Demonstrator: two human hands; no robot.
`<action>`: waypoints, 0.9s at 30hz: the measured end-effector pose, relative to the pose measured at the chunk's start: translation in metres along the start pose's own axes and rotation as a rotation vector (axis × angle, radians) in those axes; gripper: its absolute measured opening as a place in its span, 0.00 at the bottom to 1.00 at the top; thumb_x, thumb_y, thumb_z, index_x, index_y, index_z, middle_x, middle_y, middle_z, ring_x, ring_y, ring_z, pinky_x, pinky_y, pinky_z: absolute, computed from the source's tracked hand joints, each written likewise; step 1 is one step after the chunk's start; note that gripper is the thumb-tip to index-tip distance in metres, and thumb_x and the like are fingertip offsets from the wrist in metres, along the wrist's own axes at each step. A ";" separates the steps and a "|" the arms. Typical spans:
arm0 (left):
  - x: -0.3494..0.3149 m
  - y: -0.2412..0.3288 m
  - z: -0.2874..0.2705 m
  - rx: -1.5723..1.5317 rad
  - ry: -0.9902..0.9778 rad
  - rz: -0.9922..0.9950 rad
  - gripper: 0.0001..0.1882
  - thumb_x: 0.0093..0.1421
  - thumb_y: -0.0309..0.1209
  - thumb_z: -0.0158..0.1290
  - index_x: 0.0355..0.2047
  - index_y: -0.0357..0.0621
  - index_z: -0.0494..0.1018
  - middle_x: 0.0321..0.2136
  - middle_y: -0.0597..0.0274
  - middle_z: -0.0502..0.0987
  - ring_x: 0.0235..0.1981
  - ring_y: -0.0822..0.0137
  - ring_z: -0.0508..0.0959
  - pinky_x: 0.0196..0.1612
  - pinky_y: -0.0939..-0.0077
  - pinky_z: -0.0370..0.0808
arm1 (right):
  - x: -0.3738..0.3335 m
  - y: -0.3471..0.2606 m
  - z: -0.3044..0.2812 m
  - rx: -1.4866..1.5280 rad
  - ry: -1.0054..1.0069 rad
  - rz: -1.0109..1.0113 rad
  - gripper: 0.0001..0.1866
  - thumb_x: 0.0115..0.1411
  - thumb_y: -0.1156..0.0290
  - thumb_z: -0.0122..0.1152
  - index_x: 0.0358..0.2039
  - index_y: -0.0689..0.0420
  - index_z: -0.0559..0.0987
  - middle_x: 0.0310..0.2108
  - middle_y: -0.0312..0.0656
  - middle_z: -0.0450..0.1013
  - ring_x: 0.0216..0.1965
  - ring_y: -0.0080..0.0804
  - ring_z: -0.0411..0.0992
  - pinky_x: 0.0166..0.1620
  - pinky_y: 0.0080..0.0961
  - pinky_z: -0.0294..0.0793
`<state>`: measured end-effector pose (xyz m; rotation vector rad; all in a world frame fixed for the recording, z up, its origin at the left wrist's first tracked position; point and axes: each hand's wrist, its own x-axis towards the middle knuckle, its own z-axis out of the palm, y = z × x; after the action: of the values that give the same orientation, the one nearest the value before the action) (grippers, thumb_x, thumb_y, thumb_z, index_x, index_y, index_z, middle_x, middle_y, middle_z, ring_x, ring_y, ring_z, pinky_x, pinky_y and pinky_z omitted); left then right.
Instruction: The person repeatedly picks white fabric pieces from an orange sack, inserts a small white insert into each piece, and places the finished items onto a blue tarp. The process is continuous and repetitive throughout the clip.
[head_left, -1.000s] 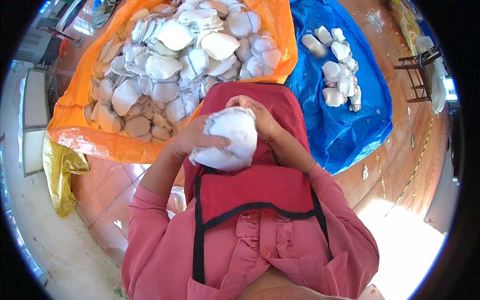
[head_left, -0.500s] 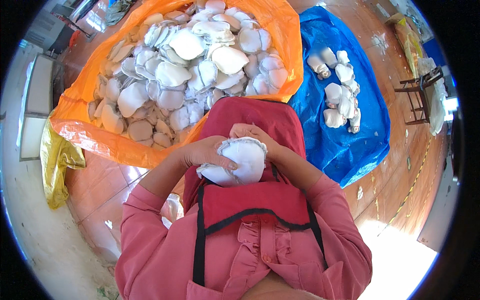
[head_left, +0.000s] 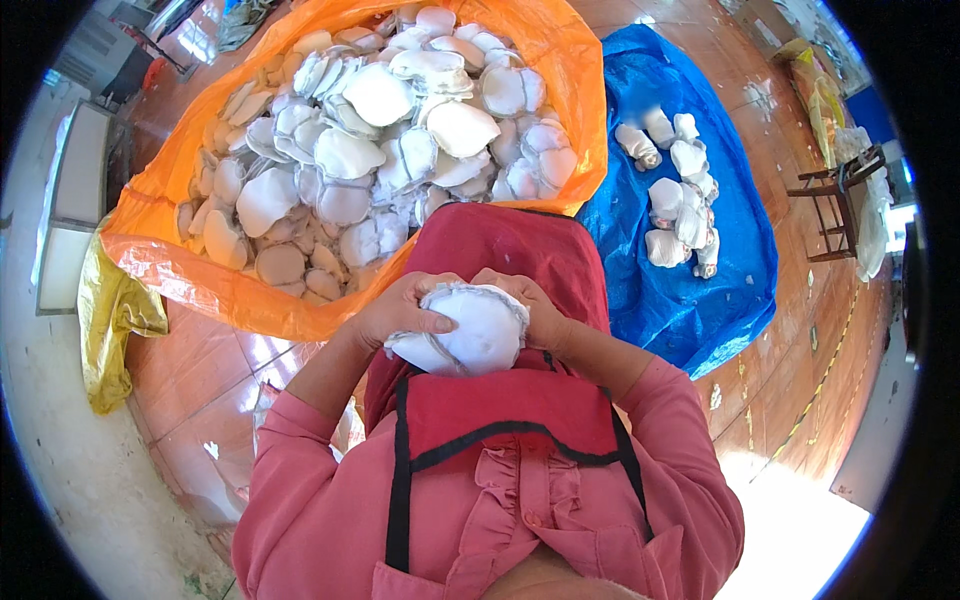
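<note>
Reddish tiled floor (head_left: 200, 370) carries two plastic sheets. Orange sheet (head_left: 180, 270), upper left: heaped with loose white padded cups (head_left: 400, 150), piled to its far edge. Blue sheet (head_left: 690, 310), to the right: a small cluster of rolled white bundles (head_left: 680, 195) near its middle. Left hand (head_left: 400, 310) and right hand (head_left: 525, 305) both grip a stack of white cups (head_left: 465, 330) over the red apron (head_left: 510, 400), just before the orange sheet's near edge.

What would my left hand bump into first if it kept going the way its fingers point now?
The left hand points rightward across the white padded fabric cup, so it would likely meet the right hand first; depth is uncertain.
</note>
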<state>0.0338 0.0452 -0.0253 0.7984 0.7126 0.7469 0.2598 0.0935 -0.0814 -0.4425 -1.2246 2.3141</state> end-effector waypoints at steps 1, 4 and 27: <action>-0.001 0.000 0.000 -0.017 0.004 0.019 0.22 0.51 0.31 0.64 0.46 0.38 0.74 0.37 0.67 0.78 0.39 0.75 0.76 0.46 0.78 0.72 | 0.000 -0.001 0.002 -0.032 0.015 -0.061 0.16 0.70 0.56 0.47 0.41 0.55 0.75 0.37 0.30 0.71 0.36 0.20 0.68 0.40 0.19 0.69; -0.008 -0.002 -0.001 -0.048 0.041 0.034 0.24 0.51 0.32 0.65 0.47 0.37 0.74 0.39 0.66 0.78 0.40 0.74 0.77 0.46 0.77 0.73 | 0.001 0.003 0.009 -0.007 0.068 -0.202 0.17 0.69 0.56 0.48 0.44 0.57 0.75 0.40 0.33 0.72 0.38 0.23 0.70 0.42 0.20 0.70; -0.015 -0.024 -0.011 -0.023 -0.015 -0.099 0.25 0.52 0.36 0.65 0.48 0.39 0.71 0.38 0.64 0.77 0.40 0.71 0.77 0.46 0.76 0.74 | 0.001 -0.029 0.004 0.014 -0.360 0.376 0.42 0.51 0.44 0.70 0.55 0.61 0.66 0.43 0.37 0.71 0.45 0.24 0.69 0.46 0.22 0.70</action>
<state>0.0246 0.0256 -0.0466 0.7413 0.7236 0.6579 0.2646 0.1058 -0.0551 -0.2746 -1.3827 2.8139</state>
